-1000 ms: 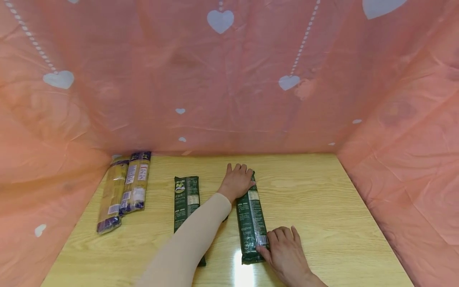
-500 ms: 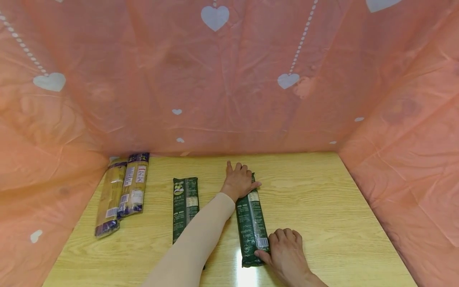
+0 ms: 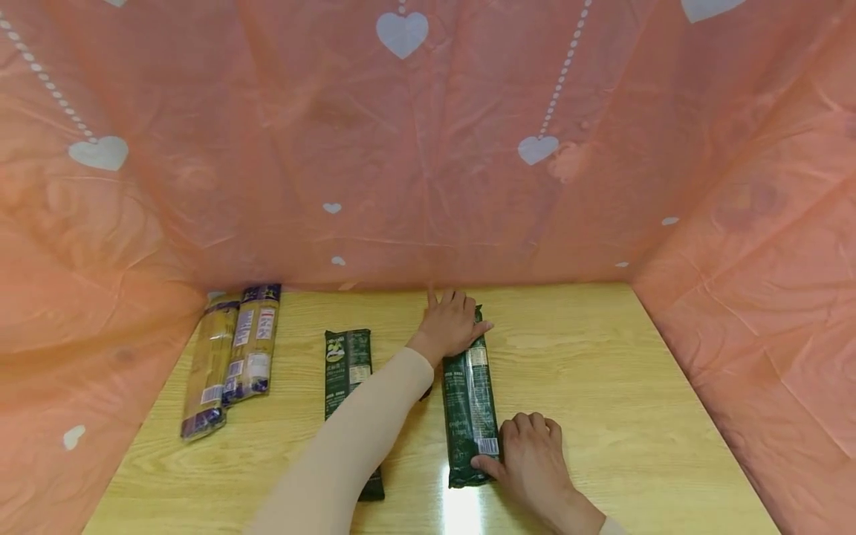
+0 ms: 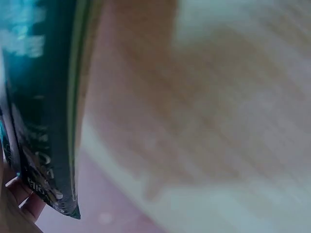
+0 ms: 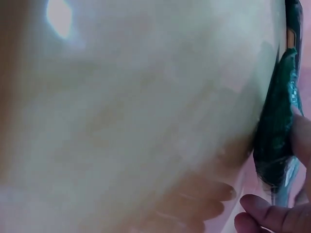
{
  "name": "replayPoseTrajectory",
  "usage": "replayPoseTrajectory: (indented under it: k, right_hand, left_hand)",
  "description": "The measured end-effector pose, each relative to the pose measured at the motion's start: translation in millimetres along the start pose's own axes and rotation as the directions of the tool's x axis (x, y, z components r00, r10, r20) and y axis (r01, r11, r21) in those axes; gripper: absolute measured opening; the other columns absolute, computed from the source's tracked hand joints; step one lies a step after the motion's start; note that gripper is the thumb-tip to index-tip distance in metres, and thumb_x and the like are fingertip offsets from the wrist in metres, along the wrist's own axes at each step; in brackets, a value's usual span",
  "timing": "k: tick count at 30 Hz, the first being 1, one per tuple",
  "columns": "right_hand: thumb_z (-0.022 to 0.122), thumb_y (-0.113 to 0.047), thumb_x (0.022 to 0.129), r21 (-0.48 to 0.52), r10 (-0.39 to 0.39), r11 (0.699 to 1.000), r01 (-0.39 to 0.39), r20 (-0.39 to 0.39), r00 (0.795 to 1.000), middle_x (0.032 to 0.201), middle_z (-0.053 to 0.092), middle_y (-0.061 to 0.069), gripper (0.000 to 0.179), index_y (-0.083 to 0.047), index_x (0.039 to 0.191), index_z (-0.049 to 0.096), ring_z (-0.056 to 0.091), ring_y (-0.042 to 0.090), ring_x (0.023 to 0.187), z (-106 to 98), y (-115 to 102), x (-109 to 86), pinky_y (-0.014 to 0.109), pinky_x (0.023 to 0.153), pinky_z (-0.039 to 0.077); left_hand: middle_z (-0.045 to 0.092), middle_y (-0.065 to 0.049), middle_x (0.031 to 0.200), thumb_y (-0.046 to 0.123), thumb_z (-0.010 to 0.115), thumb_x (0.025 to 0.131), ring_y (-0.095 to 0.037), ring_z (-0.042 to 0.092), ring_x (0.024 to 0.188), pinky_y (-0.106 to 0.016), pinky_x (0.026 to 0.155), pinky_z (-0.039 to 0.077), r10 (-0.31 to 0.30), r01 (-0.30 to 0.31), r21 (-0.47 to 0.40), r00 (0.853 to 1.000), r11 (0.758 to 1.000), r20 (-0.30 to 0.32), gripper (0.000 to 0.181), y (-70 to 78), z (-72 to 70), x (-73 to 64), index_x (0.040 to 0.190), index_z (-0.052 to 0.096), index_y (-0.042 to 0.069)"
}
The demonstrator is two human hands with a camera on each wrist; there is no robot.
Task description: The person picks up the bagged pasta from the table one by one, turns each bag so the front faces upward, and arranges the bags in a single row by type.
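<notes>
A green packet of spaghetti [image 3: 471, 409] lies lengthwise on the wooden table, its near end tilted slightly left. My left hand [image 3: 448, 323] grips its far end, with the thumb stretched over to the right edge and the fingers at the far left side. At the near right corner my right hand [image 3: 535, 461] holds the packet, thumb on top and fingers along the side. In the left wrist view fingers [image 4: 31, 206] show behind the packet's end. The right wrist view has the thumb [image 5: 301, 138] against the green wrapper.
A second green packet [image 3: 348, 371] lies left of the first, partly under my left forearm [image 3: 348, 453]. Two yellow-and-purple pasta packets [image 3: 210, 364] lie side by side at the back left. A pink heart-patterned cloth [image 3: 428, 186] walls the table [image 3: 588, 357] at back and sides.
The held spaghetti packet has shifted slightly away toward the back of the table, and both hands have moved with it. The other packets stay in place.
</notes>
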State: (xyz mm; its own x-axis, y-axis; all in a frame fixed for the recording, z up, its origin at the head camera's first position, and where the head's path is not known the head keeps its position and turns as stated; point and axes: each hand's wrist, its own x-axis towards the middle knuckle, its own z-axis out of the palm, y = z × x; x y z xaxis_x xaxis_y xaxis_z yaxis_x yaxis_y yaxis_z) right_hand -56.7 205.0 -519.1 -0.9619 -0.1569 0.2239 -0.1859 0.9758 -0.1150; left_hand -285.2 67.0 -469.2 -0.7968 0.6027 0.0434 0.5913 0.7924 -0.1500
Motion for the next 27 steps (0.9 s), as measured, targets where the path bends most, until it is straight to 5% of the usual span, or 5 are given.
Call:
replayPoseTrajectory:
  k: [5,11,27]
  right_hand:
    - [0.074,-0.076,0.081,0.001,0.029,1.0,-0.029,0.041,0.999,0.083,0.057,0.003,0.064,-0.014,0.079,0.06,0.055,0.029,0.087,-1.4,-2.6,13.2,0.059,0.091,0.046]
    - [0.082,-0.069,0.077,-0.025,0.002,1.0,-0.003,-0.032,0.999,0.086,0.061,0.008,0.065,-0.006,0.086,0.067,0.057,0.033,0.09,0.8,-7.1,22.5,0.059,0.093,0.046]
    - [0.09,-0.061,0.073,-0.009,-0.018,1.0,0.017,-0.149,0.989,0.079,0.054,0.009,0.064,-0.006,0.079,0.057,0.055,0.036,0.088,6.4,-11.8,28.4,0.057,0.087,0.045]
  left_hand:
    - [0.039,-0.012,0.163,0.065,0.023,0.11,-0.035,0.031,0.155,-0.07,0.124,0.021,-0.004,0.003,-0.025,0.999,1.0,-0.038,0.073,-9.0,-26.9,-1.7,0.157,0.042,0.012]
    - [0.046,-0.011,0.153,0.065,0.024,0.11,-0.034,0.038,0.148,-0.071,0.124,0.019,-0.002,-0.002,-0.06,0.998,0.998,-0.061,0.071,-13.8,-48.1,-7.2,0.157,0.043,0.014]
    - [0.043,-0.011,0.156,0.061,0.025,0.111,-0.034,0.034,0.149,-0.072,0.125,0.016,-0.01,-0.002,-0.104,0.993,0.995,-0.12,0.068,-15.9,-72.7,-23.2,0.155,0.046,0.014]
